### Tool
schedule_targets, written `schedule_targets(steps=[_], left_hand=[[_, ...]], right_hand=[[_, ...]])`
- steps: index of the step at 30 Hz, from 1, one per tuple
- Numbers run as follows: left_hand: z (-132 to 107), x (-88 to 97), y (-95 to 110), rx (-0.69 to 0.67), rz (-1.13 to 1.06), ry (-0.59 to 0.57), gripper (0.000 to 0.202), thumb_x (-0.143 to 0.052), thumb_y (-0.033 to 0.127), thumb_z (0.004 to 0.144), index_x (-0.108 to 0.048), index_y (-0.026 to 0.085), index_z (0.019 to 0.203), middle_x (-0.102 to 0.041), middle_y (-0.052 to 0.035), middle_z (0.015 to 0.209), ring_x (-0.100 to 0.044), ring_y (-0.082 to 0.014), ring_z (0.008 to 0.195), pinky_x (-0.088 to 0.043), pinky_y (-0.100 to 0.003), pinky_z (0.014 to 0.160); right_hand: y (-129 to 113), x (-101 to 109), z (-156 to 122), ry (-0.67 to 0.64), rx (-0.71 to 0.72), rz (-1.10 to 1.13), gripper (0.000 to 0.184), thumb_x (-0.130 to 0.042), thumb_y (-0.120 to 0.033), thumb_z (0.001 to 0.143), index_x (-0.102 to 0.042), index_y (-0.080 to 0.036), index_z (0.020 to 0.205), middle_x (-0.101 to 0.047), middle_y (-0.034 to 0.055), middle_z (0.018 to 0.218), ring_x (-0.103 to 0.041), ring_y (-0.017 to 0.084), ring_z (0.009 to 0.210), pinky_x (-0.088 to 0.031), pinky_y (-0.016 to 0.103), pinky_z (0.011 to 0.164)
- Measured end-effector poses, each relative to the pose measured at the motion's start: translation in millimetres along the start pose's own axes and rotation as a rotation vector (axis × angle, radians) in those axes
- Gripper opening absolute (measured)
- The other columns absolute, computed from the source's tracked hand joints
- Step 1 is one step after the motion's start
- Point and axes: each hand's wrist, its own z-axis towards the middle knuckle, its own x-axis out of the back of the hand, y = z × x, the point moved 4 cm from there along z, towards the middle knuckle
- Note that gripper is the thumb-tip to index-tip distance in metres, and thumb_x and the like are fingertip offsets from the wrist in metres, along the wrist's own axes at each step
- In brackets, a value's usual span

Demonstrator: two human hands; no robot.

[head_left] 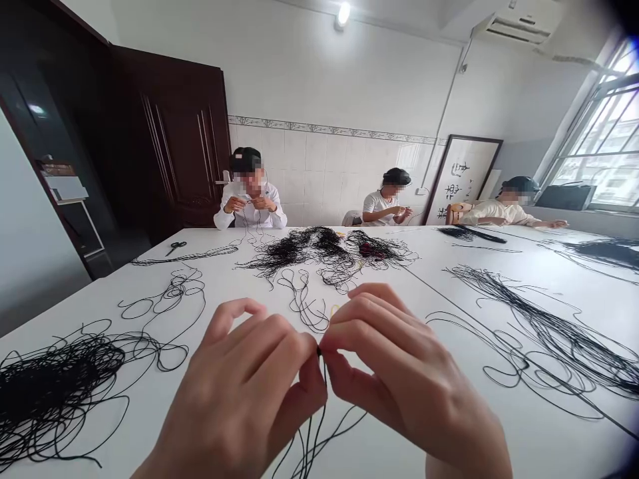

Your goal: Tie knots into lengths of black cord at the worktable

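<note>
Close together above the white table, my left hand (249, 379) and my right hand (394, 366) both pinch a thin black cord (323, 399). A small dark knot or bunched part of it shows between the fingertips. Several cord ends hang below the hands toward the table's near edge. The fingers partly hide the cord where they grip it. Just past the fingertips, loose loops of black cord (304, 303) lie on the table, with a bit of yellow cord near my right fingers.
A tangled black cord pile (50, 382) lies at left, a long cord bundle (549, 319) at right. More cord heaps (309, 249) and scissors (176, 247) lie farther back. Across the white table (239, 286) sit a person in white (252, 199) and two others.
</note>
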Motion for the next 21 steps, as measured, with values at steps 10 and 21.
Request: schedule_targets(steps=[10, 21], left_hand=[[8.1, 4.3, -1.9, 0.243, -0.179, 0.017, 0.021, -0.046, 0.004, 0.080, -0.050, 0.023, 0.071, -0.050, 0.0089, 0.058, -0.049, -0.0069, 0.053, -0.046, -0.019, 0.056], [8.3, 6.2, -2.3, 0.265, -0.117, 0.050, 0.020, -0.049, 0.007, 0.085, -0.051, 0.021, 0.070, -0.048, 0.0069, 0.059, -0.046, -0.0088, 0.056, -0.047, -0.023, 0.062]], right_hand=[[-0.9, -4.2, -1.0, 0.105, 0.067, 0.003, 0.016, -0.056, -0.003, 0.086, -0.051, -0.017, 0.081, -0.056, 0.0002, 0.074, -0.048, 0.011, 0.067, -0.049, 0.035, 0.076], [0.5, -1.5, 0.4, 0.146, 0.031, 0.025, 0.014, -0.060, -0.002, 0.086, -0.058, -0.016, 0.089, -0.061, 0.0016, 0.076, -0.055, 0.013, 0.070, -0.049, 0.035, 0.073]])
